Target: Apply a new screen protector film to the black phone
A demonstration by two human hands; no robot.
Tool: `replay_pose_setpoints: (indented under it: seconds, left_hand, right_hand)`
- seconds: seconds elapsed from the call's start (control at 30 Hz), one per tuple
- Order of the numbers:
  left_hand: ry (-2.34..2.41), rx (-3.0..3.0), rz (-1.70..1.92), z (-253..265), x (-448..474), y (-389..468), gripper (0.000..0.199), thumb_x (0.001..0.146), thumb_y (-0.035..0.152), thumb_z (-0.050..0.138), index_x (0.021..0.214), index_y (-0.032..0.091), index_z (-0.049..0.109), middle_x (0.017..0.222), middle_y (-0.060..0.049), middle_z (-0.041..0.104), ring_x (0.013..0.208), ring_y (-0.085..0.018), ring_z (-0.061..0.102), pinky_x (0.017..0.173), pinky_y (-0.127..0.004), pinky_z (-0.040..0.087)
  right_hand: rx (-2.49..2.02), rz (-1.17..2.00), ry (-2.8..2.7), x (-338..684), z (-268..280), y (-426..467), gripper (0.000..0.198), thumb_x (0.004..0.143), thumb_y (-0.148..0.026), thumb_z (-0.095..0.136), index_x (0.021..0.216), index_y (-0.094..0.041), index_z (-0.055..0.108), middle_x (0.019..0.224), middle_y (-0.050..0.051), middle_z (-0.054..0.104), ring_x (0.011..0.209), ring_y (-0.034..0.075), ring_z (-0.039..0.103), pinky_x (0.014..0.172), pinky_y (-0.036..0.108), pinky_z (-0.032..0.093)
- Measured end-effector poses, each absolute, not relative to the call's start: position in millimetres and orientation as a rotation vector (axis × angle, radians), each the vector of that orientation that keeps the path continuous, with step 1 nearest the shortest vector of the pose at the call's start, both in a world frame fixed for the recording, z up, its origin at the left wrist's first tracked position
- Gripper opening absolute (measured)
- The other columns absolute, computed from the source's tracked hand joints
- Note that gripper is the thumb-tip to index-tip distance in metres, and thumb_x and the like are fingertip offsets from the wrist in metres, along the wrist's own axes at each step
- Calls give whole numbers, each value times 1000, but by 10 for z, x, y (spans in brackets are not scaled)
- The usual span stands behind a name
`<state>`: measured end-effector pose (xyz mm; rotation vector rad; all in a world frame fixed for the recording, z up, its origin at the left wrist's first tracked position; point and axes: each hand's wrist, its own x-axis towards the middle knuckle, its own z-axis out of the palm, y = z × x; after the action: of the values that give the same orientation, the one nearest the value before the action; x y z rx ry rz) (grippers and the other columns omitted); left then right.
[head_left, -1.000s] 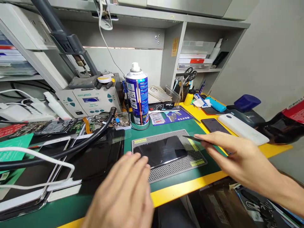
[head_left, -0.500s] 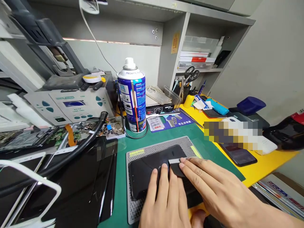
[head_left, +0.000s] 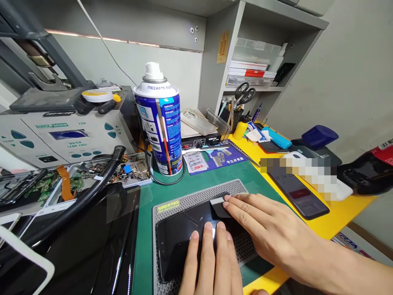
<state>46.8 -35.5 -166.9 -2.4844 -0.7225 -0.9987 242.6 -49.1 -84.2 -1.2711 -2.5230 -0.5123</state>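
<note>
A black phone (head_left: 179, 246) lies face up on a grey perforated mat (head_left: 196, 195), its glossy screen reflecting light. My left hand (head_left: 213, 266) rests with straight fingers on the near part of the screen, holding nothing. In my right hand (head_left: 273, 229) is a small black scraper card (head_left: 220, 209) with a pale edge strip, pressed under the fingertips against the phone's far right part. The right fingers cover the phone's right end. A sliver of thumb shows at the bottom edge.
A blue spray can (head_left: 159, 127) stands behind the mat. Left are a rework station (head_left: 73, 139), a black hose (head_left: 92, 196), circuit boards (head_left: 104, 172) and dark screens (head_left: 119, 246). To the right lie another phone (head_left: 302, 198) and a cola bottle (head_left: 365, 172).
The view has shifted, moving the bench items leftward. My right hand and the scraper card have moved toward the phone's far edge, and the gap to my left fingers is wider.
</note>
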Motion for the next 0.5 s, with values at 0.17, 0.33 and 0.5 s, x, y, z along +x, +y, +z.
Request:
replay_pose_setpoints:
  seconds: [0.17, 0.33, 0.5]
  left_hand:
    - [-751, -2485, -1037, -1645, 486, -363, 68, 98, 65, 42, 115, 6, 71, 117, -14, 76, 112, -29, 69, 126, -46, 25]
    - [-753, -2488, -1055, -1642, 485, -368, 67, 99, 64, 40, 116, 7, 70, 119, -15, 75, 120, -30, 65, 125, -45, 26]
    - [-760, -2480, -1041, -1662, 476, -374, 67, 100, 64, 37, 116, 8, 70, 117, -13, 75, 125, -30, 63, 127, -45, 23]
  right_hand:
    - [-1348, -103, -2390, 2635, -773, -254, 42, 90, 2, 47, 128, -7, 64, 111, 15, 76, 99, 23, 71, 85, 35, 61]
    - [-1462, -41, -2202, 2783, -523, -274, 32, 96, -6, 53, 122, -17, 69, 104, 7, 77, 88, 14, 73, 81, 23, 58]
    - [-1226, -200, -2460, 2710, -675, -584, 39, 95, -2, 50, 132, -10, 60, 124, 12, 74, 118, 21, 66, 106, 33, 53]
